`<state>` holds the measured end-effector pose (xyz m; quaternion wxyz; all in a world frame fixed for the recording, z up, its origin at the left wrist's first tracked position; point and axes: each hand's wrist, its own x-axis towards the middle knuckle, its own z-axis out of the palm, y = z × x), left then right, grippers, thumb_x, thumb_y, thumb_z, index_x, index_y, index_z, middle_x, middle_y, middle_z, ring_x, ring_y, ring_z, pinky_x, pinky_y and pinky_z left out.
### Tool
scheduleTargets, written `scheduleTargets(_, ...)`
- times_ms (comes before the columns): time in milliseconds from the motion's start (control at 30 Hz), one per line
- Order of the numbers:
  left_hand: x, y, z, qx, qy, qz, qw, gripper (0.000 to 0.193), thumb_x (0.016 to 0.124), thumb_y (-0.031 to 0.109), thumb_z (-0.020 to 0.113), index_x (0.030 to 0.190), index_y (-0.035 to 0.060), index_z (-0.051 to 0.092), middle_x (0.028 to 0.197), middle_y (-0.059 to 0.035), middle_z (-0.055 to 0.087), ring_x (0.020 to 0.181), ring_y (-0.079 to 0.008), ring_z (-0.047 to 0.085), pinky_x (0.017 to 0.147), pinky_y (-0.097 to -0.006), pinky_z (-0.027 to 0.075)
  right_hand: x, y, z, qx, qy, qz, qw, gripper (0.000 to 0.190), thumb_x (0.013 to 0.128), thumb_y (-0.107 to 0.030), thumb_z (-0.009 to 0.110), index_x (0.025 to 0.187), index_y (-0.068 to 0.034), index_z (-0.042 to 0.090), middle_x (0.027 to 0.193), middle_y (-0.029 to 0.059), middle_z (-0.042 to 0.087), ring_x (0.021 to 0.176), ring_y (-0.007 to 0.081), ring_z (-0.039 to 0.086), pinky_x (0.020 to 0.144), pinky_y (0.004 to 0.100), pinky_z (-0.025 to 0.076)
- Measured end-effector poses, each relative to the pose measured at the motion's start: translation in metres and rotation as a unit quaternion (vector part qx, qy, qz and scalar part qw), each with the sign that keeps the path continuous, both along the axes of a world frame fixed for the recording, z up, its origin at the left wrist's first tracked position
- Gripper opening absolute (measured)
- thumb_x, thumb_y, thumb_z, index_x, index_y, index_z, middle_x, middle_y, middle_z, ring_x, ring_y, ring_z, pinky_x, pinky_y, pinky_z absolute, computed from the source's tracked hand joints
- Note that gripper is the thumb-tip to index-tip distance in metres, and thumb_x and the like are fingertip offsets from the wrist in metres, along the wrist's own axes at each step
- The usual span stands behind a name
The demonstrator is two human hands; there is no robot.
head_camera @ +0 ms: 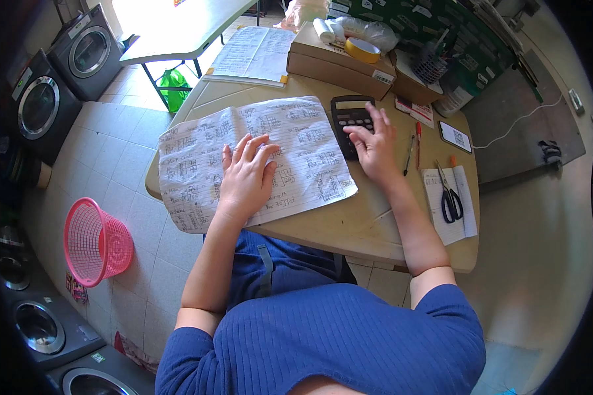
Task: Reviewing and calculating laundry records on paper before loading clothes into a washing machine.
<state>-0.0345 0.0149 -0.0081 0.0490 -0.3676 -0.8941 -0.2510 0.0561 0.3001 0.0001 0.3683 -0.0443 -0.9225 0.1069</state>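
Note:
Spread over the table's left part lies a wide, creased sheet of lined paper (197, 143), covered in handwritten names and figures. My left hand (249, 175) rests flat on it, fingers apart, holding nothing. At the sheet's upper right stands a black calculator (348, 123) with a display at its top. My right hand (375, 148) hovers over or touches its right side, fingers spread; whether a key is pressed cannot be told. The hand hides part of the keypad. Just right of it lie a dark pen (409, 155) and a red pen (418, 143).
Scissors (452, 205) lie on a small notebook (432, 185) at the right, below a phone (455, 137) with a cable. Yellow tape (362, 50) tops a cardboard box (336, 64) at the back. A pink basket (99, 242) stands on the floor near washing machines (39, 108).

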Motion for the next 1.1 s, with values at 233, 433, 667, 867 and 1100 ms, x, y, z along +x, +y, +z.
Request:
scheduleTargets(233,0.002,0.0,0.002,0.001,-0.002,-0.003,1.0,0.032,0.1,0.029,0.047,0.129,0.0202,0.056,0.145,-0.0047,0.046,0.145,-0.0304,0.03,0.121,-0.0582,0.01,0.011,0.009,0.004,0.001,-0.043,-0.035,0.998,0.013,0.09,-0.023,0.068,0.097,-0.019,0.078,0.146,0.0107,0.047,0.135,0.0408,0.04,0.108,0.0583,0.027)
scheduleTargets(433,0.002,-0.002,0.001,0.003,-0.004,-0.001,1.0,0.032,0.1,0.03,0.047,0.129,0.0202,0.056,0.145,-0.0048,0.046,0.145,-0.0305,0.03,0.12,-0.0582,0.01,0.025,0.013,0.022,-0.09,0.011,-0.032,0.995,0.016,0.088,-0.02,0.07,0.083,-0.009,0.079,0.131,0.0093,0.061,0.127,0.0349,0.048,0.107,0.0481,0.031)
scheduleTargets(667,0.001,0.0,0.001,0.001,-0.004,-0.002,1.0,0.032,0.1,0.031,0.046,0.129,0.0199,0.056,0.146,-0.0047,0.045,0.145,-0.0304,0.03,0.121,-0.058,0.009,0.034,0.039,0.009,-0.024,-0.085,-0.081,0.993,0.03,0.09,-0.018,0.068,0.067,0.001,0.071,0.125,0.0139,0.064,0.112,0.0334,0.059,0.095,0.0414,0.044)
scheduleTargets(867,0.001,0.0,0.0,-0.001,-0.005,-0.004,1.0,0.032,0.1,0.031,0.046,0.129,0.0203,0.056,0.146,-0.0047,0.045,0.145,-0.0306,0.03,0.121,-0.0578,0.009,0.026,0.018,0.006,-0.171,-0.024,-0.044,0.984,0.025,0.092,-0.018,0.067,0.077,0.002,0.07,0.126,0.0214,0.06,0.098,0.0366,0.065,0.085,0.0389,0.052)
scheduleTargets(1100,0.001,0.0,0.0,0.017,0.0,0.001,1.0,0.031,0.098,0.031,0.051,0.126,0.0199,0.058,0.145,-0.0039,0.048,0.144,-0.0311,0.032,0.12,-0.0566,0.011,0.025,0.014,0.002,-0.156,-0.015,0.035,0.987,0.011,0.086,-0.013,0.072,0.089,-0.004,0.076,0.135,0.021,0.054,0.117,0.0394,0.057,0.098,0.042,0.046)
